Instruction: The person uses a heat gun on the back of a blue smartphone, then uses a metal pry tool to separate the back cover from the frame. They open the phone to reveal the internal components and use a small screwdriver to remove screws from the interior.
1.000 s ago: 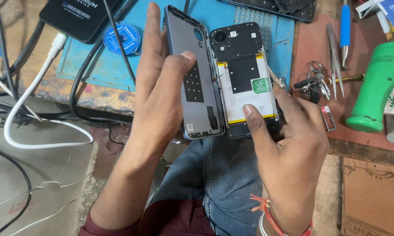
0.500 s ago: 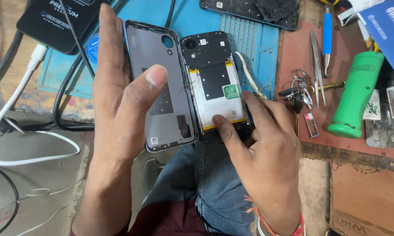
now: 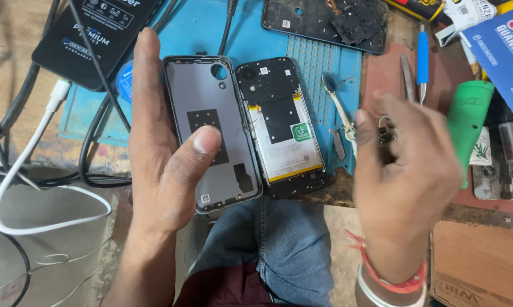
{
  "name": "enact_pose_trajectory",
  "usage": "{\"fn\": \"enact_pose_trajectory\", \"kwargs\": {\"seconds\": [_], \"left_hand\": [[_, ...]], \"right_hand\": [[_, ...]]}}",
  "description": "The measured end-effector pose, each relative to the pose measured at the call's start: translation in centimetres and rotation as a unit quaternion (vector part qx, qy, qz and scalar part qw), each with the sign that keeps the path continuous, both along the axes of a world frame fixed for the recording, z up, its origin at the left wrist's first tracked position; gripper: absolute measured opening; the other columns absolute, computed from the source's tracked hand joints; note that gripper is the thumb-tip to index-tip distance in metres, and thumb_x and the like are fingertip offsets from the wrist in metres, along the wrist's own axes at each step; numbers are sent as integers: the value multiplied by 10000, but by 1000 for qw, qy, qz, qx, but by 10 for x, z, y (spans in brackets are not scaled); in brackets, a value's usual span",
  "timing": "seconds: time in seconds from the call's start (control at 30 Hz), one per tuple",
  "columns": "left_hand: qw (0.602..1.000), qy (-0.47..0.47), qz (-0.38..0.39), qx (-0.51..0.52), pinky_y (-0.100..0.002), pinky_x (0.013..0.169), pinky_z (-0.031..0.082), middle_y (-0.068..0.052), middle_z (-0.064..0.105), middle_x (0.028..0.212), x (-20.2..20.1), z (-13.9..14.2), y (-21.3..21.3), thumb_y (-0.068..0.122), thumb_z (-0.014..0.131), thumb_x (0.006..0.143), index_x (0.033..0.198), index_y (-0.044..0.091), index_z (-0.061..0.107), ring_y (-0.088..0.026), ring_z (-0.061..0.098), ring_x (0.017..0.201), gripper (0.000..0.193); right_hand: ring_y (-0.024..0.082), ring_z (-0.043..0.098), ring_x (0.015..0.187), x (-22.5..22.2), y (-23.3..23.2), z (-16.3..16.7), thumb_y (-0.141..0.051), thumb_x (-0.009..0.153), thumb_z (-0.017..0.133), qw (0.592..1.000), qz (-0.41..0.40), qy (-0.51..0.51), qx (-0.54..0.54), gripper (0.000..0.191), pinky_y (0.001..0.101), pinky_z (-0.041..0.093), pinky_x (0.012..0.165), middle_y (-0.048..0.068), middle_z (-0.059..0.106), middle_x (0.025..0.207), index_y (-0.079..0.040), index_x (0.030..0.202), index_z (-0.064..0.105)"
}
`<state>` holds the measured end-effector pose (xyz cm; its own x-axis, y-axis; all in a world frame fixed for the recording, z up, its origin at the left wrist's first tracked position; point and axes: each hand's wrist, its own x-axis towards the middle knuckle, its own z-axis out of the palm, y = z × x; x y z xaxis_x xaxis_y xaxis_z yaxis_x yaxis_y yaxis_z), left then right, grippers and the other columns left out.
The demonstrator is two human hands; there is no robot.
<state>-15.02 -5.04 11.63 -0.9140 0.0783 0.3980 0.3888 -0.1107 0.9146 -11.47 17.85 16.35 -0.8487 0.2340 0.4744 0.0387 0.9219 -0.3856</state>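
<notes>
My left hand (image 3: 165, 165) grips a grey phone back cover (image 3: 202, 91), inner side up, with the thumb pressed across its middle. Edge to edge on its right lies the opened phone body (image 3: 282, 128), black with a white battery showing; what supports it from below is hidden. My right hand (image 3: 407, 170) is off the phone, blurred, to its right with fingers loosely curled and nothing in them. Its fingertips are close to a key ring (image 3: 386, 132) on the bench.
A blue work mat (image 3: 250, 28) lies under the phone, a broken dark panel (image 3: 324, 20) at its top. Tweezers (image 3: 407, 74), a blue-handled tool (image 3: 422, 57) and a green bottle (image 3: 467, 119) lie right. Black box (image 3: 97, 28) and cables (image 3: 17, 170) are left.
My right hand has let go of the phone body and swung right toward the key ring. My left hand still holds the back cover beside the phone.
</notes>
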Motion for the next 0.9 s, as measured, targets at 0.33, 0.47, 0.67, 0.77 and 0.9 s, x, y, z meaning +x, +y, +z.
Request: {"fn": "enact_pose_trajectory", "kwargs": {"seconds": [0.33,0.47,0.67,0.77,0.9], "left_hand": [[994,47,43,-83,-364,1340,164,-166,178,1724,6,-16,-8,464,653,1054,1643,28,265,-248,207,1628,830],[991,69,47,-106,-368,1297,264,-179,317,1670,6,-17,-11,488,665,1049,1600,23,429,-247,320,1572,759],[994,53,47,-78,-396,1239,386,-243,380,1628,5,-9,-10,451,667,1021,1492,-18,484,-296,415,1489,690],[995,59,44,-73,-396,1240,383,-242,401,1611,3,-7,-11,425,665,1025,1477,-22,500,-297,415,1487,657],[994,60,50,-80,-398,1243,371,-238,421,1600,3,-8,-11,411,667,1025,1469,-23,514,-298,419,1485,639]], "right_hand": [[205,478,681,-5,104,13,-64,960,733,990,39,-103,82,274,345,431,643,90,745,1054,-20,1229,703],[276,544,674,-9,100,17,-74,828,776,944,77,-125,294,263,394,494,693,86,760,937,-53,1088,751],[210,601,715,-26,112,20,-106,806,784,913,128,-167,349,194,336,481,787,31,752,932,-122,999,789],[211,609,785,-25,127,14,-93,816,785,897,158,-142,387,149,327,475,833,3,759,975,-129,960,798],[192,658,859,-19,149,0,-100,818,771,905,187,-144,355,133,324,474,840,25,752,1034,-111,950,768]]}}
